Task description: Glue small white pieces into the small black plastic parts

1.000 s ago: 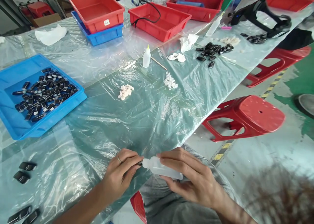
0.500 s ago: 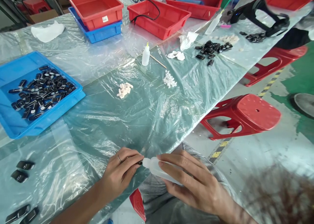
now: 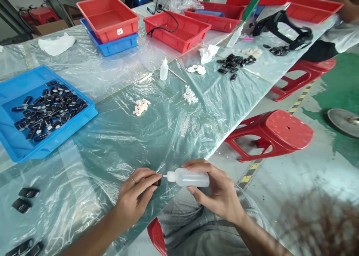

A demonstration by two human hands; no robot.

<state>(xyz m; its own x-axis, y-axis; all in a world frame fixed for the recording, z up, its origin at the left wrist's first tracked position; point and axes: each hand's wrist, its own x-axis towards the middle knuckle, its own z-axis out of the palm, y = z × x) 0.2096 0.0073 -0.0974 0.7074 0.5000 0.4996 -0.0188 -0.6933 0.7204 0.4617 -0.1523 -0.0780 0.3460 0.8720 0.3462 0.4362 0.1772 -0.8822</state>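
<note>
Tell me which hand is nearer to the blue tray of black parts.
Left. The left hand rests on the plastic-covered table below and right of the blue tray, pinching a small black part. The right hand, holding the squeeze bottle, lies farther right.

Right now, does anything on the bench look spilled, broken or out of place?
Nothing looks spilled or broken. The right hand holds the squeeze bottle sideways, nozzle toward a small black part in the left hand. A few black parts lie loose outside the blue tray.
</note>
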